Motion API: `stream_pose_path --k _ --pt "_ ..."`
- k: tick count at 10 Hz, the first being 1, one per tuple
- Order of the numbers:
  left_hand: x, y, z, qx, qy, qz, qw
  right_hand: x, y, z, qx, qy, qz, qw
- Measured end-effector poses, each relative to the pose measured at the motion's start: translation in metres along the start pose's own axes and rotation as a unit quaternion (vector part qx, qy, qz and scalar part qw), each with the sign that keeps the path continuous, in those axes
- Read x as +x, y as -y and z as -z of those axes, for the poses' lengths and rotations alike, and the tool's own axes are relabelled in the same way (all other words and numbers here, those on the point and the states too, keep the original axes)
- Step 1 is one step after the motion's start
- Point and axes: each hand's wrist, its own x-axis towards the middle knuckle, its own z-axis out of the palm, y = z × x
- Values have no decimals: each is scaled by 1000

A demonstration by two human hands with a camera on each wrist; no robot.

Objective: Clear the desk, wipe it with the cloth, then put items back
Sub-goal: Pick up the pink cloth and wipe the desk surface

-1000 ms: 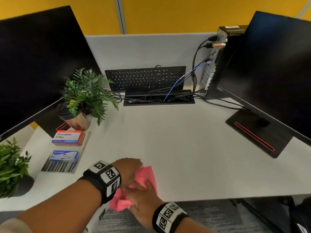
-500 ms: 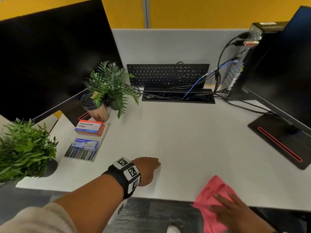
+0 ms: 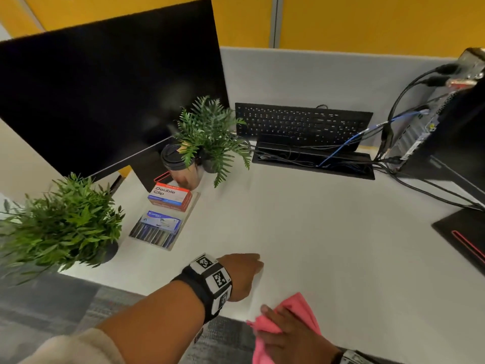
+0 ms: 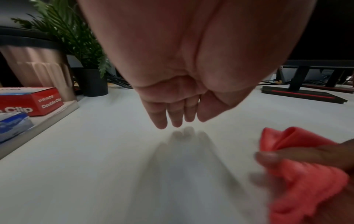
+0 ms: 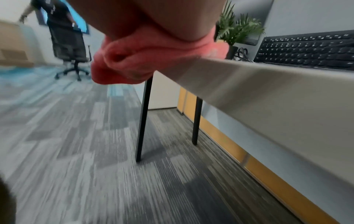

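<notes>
The pink cloth (image 3: 301, 306) lies bunched at the front edge of the white desk (image 3: 328, 232), partly hanging over it. My right hand (image 3: 288, 334) lies on top and grips it, fingers curled over the folds (image 4: 298, 174); the right wrist view shows the cloth (image 5: 134, 60) squeezed under my palm at the desk's edge. My left hand (image 3: 244, 271) is just left of the cloth, holding nothing. Its fingers (image 4: 159, 119) point straight down, the tips at or just above the desk surface.
At the left stand a Double Clip box (image 3: 170, 197), a tray of pens (image 3: 157, 232), a lidded cup (image 3: 178, 164) and two potted plants (image 3: 210, 137) (image 3: 60, 224). A keyboard (image 3: 301, 122) leans on the back panel. Monitors (image 3: 105, 88) and a stand (image 3: 462, 232) flank the desk.
My right hand swept the cloth right along the front edge, away from my left hand, then back toward it. The left hand stayed on the desk. The view swung left.
</notes>
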Motion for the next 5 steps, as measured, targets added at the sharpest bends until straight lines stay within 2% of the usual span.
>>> stream_pose_path --k 1,2,3,4,5 --pt "-4 13 9 7 -26 7 1000 53 28 31 109 -111 84 984" --pt "-8 34 23 -23 -79 44 996 91 30 80 148 -121 5 982" --pt "-9 41 28 4 -71 35 997 97 26 78 142 -54 -71 986" --pt "-14 28 16 38 4 6 999 86 23 59 141 -15 -59 988" --pt "-18 20 3 35 15 -30 999 62 17 42 130 -27 -42 990"
